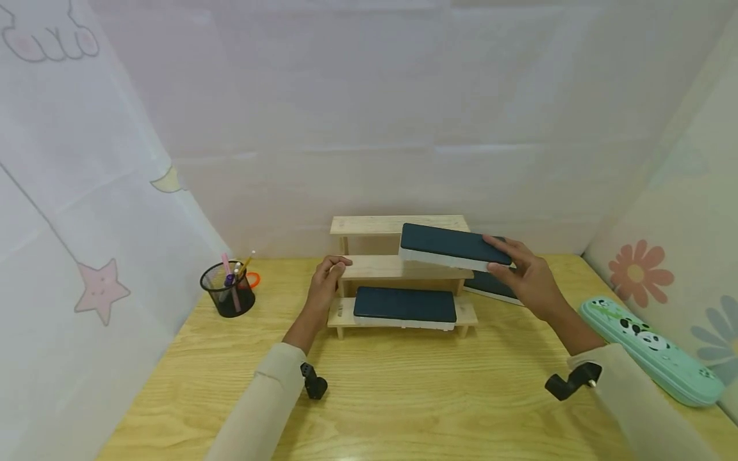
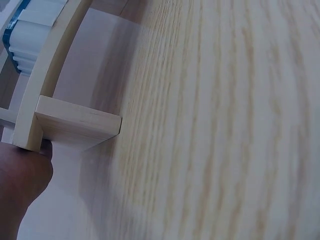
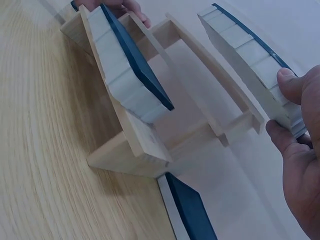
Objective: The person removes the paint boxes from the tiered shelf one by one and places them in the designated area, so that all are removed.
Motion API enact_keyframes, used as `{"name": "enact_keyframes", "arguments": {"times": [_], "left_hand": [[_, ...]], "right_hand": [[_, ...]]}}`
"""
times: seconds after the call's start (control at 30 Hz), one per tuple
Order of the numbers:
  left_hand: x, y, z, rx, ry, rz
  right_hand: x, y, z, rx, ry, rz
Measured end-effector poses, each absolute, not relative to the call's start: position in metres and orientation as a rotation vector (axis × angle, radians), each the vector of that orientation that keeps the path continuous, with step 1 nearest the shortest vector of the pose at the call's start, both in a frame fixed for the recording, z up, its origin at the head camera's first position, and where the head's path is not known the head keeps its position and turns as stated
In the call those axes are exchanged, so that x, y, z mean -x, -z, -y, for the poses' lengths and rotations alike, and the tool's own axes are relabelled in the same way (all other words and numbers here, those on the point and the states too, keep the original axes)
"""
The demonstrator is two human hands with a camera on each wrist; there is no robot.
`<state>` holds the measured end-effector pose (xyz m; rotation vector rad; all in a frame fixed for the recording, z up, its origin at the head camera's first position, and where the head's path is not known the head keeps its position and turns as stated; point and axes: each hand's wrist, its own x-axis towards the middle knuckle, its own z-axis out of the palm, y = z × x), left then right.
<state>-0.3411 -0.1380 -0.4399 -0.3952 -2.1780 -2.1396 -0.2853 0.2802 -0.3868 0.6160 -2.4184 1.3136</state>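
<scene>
In the head view, two pale sleeves (image 1: 262, 397) are closest, and the bottom edge cuts them off. The right hand (image 1: 528, 276) pinches one end of the held block (image 1: 446, 242), which has a dark blue top and white sides. The block is up in the air by the right part of the wooden shelf (image 1: 375, 224). It points left and right, blue side up, with its right end a bit lower. The left hand (image 1: 325, 282) grips the left end of the middle step (image 1: 380, 266). The low block (image 1: 405, 304) sits on the bottom step (image 1: 466, 314), long the same way. The third block (image 1: 489, 283) is partly hidden behind the right hand and the held block. A pen cup (image 1: 233, 304) stands at the left of the desk (image 1: 403, 390), and a green pencil case (image 1: 651, 352) lies at the right.

In the left wrist view, the desk looks big and blurry. The left hand is cut off, and most of its fingers hide behind the wood.

In the right wrist view, the right hand is cut off too. Its thumb and a finger hold the near end of the held block, which slants from top left to low right. The third block runs out at the bottom.
</scene>
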Motion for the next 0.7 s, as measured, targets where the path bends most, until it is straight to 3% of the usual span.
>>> {"name": "enact_keyframes", "arguments": {"times": [0.7], "left_hand": [[0.341, 0.442, 0.139, 0.39, 2.137, 2.197]], "right_hand": [[0.256, 0.378, -0.353, -0.424, -1.121, 2.453]]}}
